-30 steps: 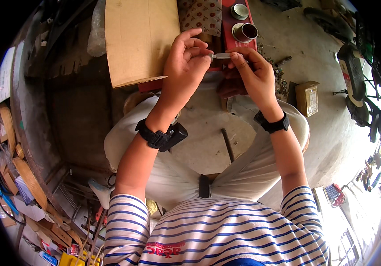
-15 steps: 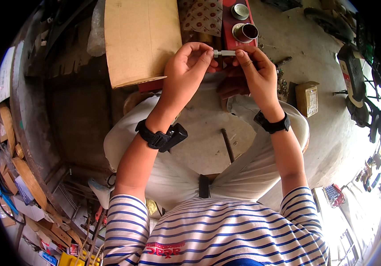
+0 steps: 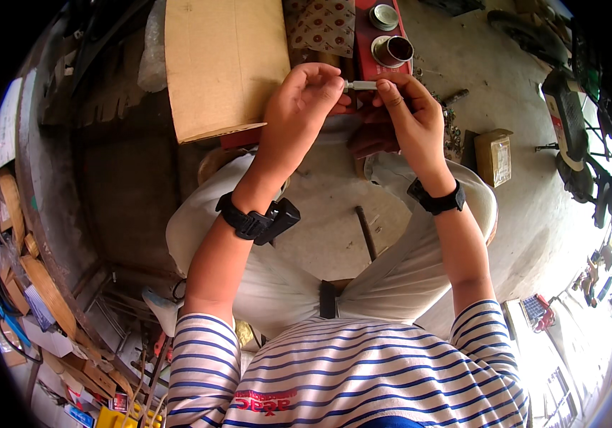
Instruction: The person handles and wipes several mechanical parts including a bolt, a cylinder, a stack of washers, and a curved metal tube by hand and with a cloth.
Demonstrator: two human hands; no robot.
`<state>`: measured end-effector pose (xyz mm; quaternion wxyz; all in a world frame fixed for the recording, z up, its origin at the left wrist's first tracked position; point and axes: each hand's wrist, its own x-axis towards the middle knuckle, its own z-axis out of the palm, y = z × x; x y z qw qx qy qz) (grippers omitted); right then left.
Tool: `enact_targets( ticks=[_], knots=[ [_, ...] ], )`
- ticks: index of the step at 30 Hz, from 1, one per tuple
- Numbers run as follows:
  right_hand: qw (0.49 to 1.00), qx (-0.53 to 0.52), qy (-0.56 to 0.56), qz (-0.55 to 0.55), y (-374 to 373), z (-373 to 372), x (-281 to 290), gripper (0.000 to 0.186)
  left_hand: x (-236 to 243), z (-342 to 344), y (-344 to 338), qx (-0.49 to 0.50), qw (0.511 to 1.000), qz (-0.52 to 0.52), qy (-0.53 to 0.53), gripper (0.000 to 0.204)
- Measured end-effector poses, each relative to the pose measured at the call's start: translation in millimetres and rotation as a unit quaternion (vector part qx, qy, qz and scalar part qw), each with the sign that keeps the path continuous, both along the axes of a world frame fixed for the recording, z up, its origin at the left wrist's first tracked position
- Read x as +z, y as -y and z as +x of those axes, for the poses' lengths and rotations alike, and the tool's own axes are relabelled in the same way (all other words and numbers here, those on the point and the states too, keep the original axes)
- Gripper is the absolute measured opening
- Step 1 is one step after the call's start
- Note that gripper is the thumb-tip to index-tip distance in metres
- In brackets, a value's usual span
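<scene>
Between my hands a slim, light-coloured metal fitting (image 3: 361, 85) lies level, with a wider nut-like part toward its left end. My left hand (image 3: 306, 96) pinches that left end between thumb and fingertips. On the other end, the thumb and fingers of my right hand (image 3: 411, 110) are closed around it. Just beyond my right hand, an open round tin (image 3: 393, 51) with dark contents stands on a red box (image 3: 366, 65), and its round metal lid (image 3: 384, 17) lies farther back on the same box.
An open cardboard box (image 3: 224, 68) stands left of my hands, next to patterned wrapping paper (image 3: 321, 28). On the floor at right sit a small brown carton (image 3: 493, 158) and scattered small metal parts (image 3: 453, 135). A dark rod (image 3: 366, 234) shows between my legs.
Hardly anything differs. The fingers of my left hand have shifted slightly at the fitting's left end, while my right hand keeps its hold.
</scene>
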<state>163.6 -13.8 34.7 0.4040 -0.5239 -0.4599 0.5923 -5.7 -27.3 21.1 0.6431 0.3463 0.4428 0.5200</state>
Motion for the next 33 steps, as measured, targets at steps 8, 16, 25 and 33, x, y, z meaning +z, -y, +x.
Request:
enact_targets(
  ticks=[8, 16, 25, 33],
  knots=[
    [1.000, -0.006, -0.017, -0.005, 1, 0, 0, 0.024, -7, 1, 1, -0.032, 0.997, -0.009, -0.068, 0.027],
    [0.999, -0.007, -0.045, -0.009, -2, 3, 1, 0.025, -14, 3, 4, -0.060, 0.987, 0.025, -0.146, 0.028],
    [0.999, 0.005, -0.033, -0.016, -1, 1, 1, 0.024, 0, -3, -1, -0.110, 0.988, -0.052, -0.093, 0.026],
    [1.000, 0.011, -0.014, -0.020, 0, 0, 1, 0.024, -13, 1, 2, -0.044, 0.993, 0.040, -0.104, 0.023]
  ],
)
